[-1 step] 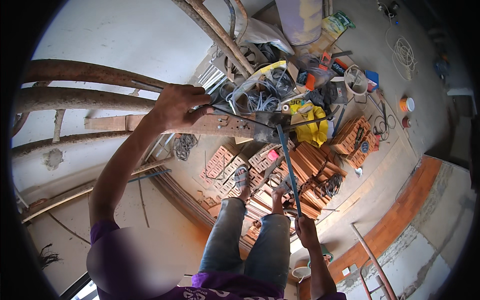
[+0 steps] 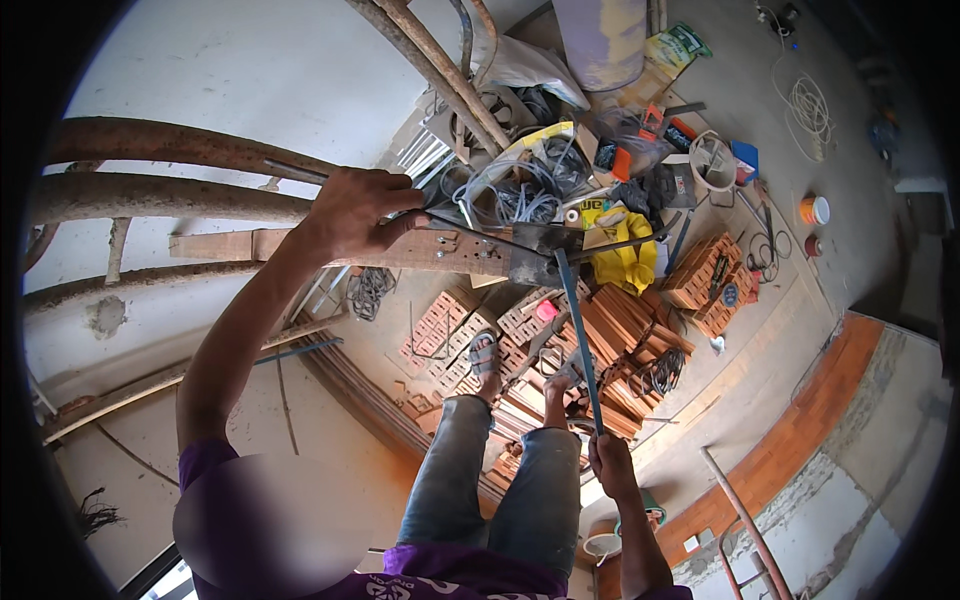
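Blue bar (image 2: 583, 340) is clenched in the right hand (image 2: 612, 465) at five o'clock; the left hand (image 2: 362, 214), at ten, grips a dark metal rod (image 2: 480, 234) over the bolted wooden plank (image 2: 410, 255) (apparently a bending jig). Bending seems in hand; the next move calls for steady leverage.

The blue bar (image 2: 579, 335) looks like smooth painted metal, the dark rod (image 2: 480, 233) matt metal, the plank (image 2: 425, 256) unvarnished wood.
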A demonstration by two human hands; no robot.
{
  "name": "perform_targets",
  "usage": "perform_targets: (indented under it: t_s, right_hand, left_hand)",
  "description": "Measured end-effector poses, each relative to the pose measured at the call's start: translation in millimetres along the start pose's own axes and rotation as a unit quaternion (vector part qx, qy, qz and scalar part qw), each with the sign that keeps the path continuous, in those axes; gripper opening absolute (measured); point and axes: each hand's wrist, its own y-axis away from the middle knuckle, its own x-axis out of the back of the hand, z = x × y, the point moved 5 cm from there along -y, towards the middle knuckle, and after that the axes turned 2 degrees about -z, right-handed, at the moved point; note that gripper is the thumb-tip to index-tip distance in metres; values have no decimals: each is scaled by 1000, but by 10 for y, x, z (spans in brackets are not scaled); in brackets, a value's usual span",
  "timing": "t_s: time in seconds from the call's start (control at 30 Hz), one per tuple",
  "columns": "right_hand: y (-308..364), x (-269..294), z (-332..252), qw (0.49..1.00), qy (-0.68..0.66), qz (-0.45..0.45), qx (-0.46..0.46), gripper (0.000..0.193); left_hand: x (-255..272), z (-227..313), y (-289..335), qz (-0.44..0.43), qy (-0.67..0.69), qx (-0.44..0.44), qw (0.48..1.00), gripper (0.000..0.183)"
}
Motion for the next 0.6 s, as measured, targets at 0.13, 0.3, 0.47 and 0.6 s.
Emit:
perform_targets:
  t_s: [0.13,0.3,0.47,0.6]
  right_hand:
    - [92,-89,-53,996,-73,-19,-39,52]
    - [73,-164,-120,995,-95,-18,-30,52]
    - [34,-303,35,993,-113,-25,-29,53]
    - [47,-448,-23,986,-155,-28,-46,55]
  left_hand:
    - [13,50,-25,5,-17,-30,999,19]
    - [34,86,-32,7,-28,-46,999,17]
    - [-37,-102,-18,4,-34,-67,997,16]
    - [-23,-80,-68,-13,-28,-77,997,15]
